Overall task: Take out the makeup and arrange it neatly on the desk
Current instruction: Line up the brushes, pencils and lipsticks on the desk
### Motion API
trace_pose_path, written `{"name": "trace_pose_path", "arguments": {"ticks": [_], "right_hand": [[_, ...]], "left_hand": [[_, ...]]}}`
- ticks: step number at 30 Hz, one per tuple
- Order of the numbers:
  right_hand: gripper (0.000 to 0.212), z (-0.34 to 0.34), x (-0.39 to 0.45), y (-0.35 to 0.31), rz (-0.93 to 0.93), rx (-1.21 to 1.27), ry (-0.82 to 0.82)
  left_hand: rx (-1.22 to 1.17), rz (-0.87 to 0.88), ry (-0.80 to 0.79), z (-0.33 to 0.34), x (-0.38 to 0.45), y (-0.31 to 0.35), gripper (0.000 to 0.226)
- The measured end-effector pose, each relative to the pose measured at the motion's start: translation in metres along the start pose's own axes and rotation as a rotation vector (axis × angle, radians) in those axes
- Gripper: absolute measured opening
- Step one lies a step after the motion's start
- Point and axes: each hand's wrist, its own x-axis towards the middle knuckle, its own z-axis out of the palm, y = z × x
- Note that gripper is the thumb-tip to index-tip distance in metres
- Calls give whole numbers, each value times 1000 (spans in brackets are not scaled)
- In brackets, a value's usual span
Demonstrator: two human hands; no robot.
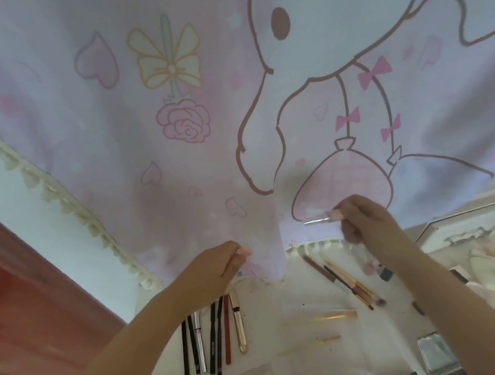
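**Holding a small tube up by the cloth**

Pinching a small clear tube [319, 218] w/ a pinkish end, our right hand [362, 221] is raised in front of the hanging printed cloth [172, 119]; fingers are curled round the pink end, and the clear tip points left, roughly level. Our left hand [221, 266] sits lower and to the left, thumb and fingers closed together on the bottom hem of that cloth, near its scalloped trim.

Below the hands, on the white desk [271, 313]:
- a row of dark pencils and slim tubes [207, 341] lying side by side, approx. parallel, w/ a gold-capped tube [238, 322] at the row's right end
- a loose bunch of brushes and pencils [346, 282] lying diagonally just under our right forearm
- pale gold sticks [324, 318] across the middle, blurred, so we can't say what they are
- flat palettes and a mirrored compact [438, 353] along the bottom edge, partly cut off

At far right we see a pale box or case [492, 265] w/ soft pink items in it; too blurred to tell which. A red-brown wooden surface [23, 302] shows at left. The cloth fills the upper view w/ a cartoon figure, bows, hearts and a rose.
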Motion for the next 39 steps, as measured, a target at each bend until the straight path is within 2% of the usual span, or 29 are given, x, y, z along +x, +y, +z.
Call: {"name": "trace_pose_path", "arguments": {"ticks": [6,9,15,22,26,29,31,33,34,36,39], "right_hand": [[26,33,-7,0,24,214,-134],[26,39,-9,4,69,229,-166],[26,51,-12,20,125,109,-251],[23,65,-17,32,245,12,-418],[27,65,-20,38,101,-364,-455],[12,59,-21,55,-66,-560,-366],[14,51,-21,72,-157,-697,-262],[8,41,-23,86,-224,-791,-143],[10,35,-23,92,-256,-822,-89],[30,24,-25,101,-279,-906,-2],[42,7,-25,120,-194,-995,131]], "left_hand": [[-72,101,59,12,6,21,31],[-76,111,77,13,7,23,29],[-134,97,58,16,7,21,23],[-313,-60,28,20,9,8,10],[-383,-123,22,25,13,-2,21],[-359,-155,-17,36,23,-1,24],[-348,-149,-51,46,35,3,24],[-344,-127,-70,57,51,10,20],[-333,-111,-80,64,60,14,17],[-293,-59,-108,79,80,23,11],[-234,24,-153,103,110,39,10]]}}
